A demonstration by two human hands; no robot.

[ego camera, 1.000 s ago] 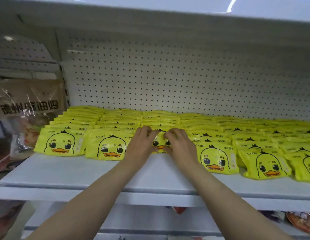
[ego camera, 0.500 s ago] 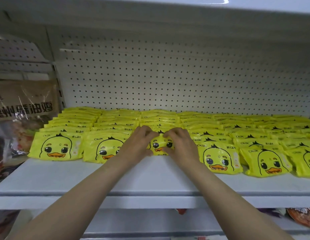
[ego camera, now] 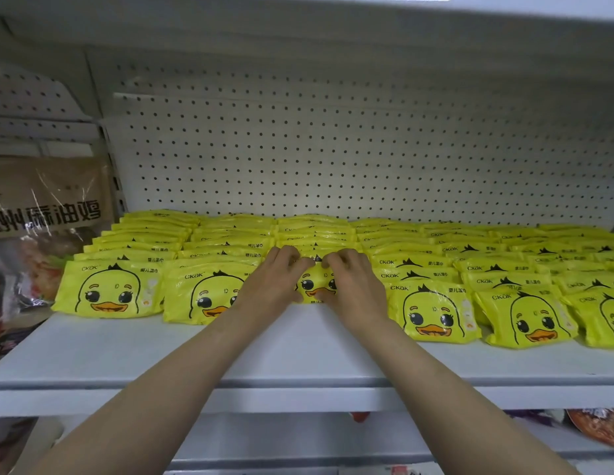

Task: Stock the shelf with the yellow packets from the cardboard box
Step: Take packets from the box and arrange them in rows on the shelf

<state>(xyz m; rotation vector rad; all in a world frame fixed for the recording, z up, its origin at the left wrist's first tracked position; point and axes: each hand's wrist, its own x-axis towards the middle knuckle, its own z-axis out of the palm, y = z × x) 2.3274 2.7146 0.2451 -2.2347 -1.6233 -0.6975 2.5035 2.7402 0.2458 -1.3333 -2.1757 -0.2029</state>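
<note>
Several rows of yellow duck-face packets [ego camera: 432,313] lie overlapping on the white shelf [ego camera: 298,358], running from the front back to the pegboard. Both hands grip the front packet of the middle row [ego camera: 316,284]. My left hand [ego camera: 274,282] holds its left side, fingers curled over the top edge. My right hand [ego camera: 353,286] holds its right side the same way, thumb under the lower edge. Most of this packet is hidden by the hands. The cardboard box is out of view.
A white pegboard [ego camera: 333,149] backs the shelf and another shelf [ego camera: 298,25] hangs overhead. A brown food bag with black characters [ego camera: 48,207] stands on the neighbouring shelf at the left. A lower shelf [ego camera: 590,430] holds coloured packages. A bare strip runs along the shelf's front.
The hands stay on the middle front packet, having slid it slightly further back. The camera has tilted, so the shelf above sits higher in view.
</note>
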